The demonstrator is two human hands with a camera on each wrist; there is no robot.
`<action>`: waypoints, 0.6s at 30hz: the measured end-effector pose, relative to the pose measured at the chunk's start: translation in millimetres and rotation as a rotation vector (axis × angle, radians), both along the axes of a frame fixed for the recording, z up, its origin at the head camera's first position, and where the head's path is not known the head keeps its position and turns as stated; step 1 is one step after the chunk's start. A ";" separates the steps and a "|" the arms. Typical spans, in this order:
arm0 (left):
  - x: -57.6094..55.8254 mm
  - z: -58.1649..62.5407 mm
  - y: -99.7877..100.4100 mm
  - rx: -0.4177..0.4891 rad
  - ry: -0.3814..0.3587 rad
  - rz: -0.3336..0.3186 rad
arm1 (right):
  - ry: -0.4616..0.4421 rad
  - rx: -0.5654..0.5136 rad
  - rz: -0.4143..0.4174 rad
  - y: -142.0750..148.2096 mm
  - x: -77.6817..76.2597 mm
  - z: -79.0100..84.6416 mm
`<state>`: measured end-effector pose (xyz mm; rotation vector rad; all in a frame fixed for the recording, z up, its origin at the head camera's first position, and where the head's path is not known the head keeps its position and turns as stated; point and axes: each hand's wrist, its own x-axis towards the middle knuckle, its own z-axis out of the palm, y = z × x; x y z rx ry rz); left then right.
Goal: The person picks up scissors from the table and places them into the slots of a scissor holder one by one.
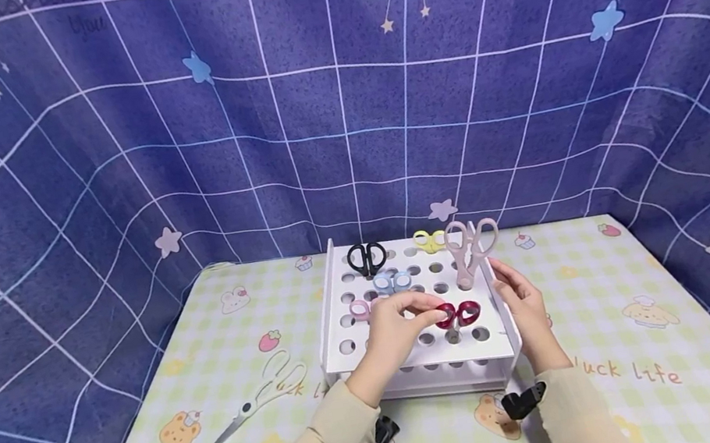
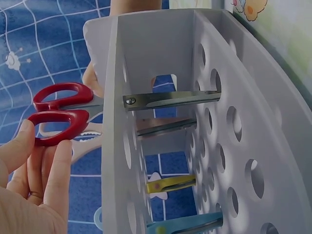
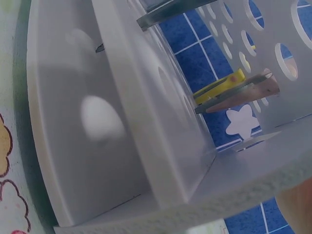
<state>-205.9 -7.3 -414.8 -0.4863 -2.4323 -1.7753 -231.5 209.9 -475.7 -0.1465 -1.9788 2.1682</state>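
My left hand [image 1: 394, 332] pinches one red handle loop of a pair of scissors [image 2: 78, 127] between thumb and fingers. Their blades, closed together, pass through a hole in the white rack's [image 1: 491, 347] top board, with the tip at a hole in the board below. My right hand [image 1: 529, 308] rests against the rack's right side, fingers fairly straight. Large pale pink scissors [image 1: 466, 271] stand beside it. Black [image 1: 363, 262], yellow [image 1: 431, 246] and light blue scissors [image 1: 384, 284] also stand in the rack. Small pink scissors [image 1: 353, 312] are partly hidden behind my left hand.
White-handled scissors [image 1: 243, 410] lie on the checked tablecloth [image 1: 207, 350] left of the rack, blades pointing toward the near left. Rows of round holes cover the rack's boards. A blue grid-patterned curtain [image 1: 315, 157] hangs behind and at both sides of the table.
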 end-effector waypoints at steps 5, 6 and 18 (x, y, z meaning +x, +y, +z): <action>-2.0 -2.0 -0.7 0.013 0.024 0.001 | -0.007 0.006 -0.001 0.0 0.0 0.5; -2.2 -2.4 -0.7 0.015 0.031 0.002 | -0.006 0.006 0.000 0.1 0.0 0.5; -2.3 -3.3 1.3 0.021 0.038 0.012 | 0.009 -0.008 0.003 1.2 -0.1 -1.3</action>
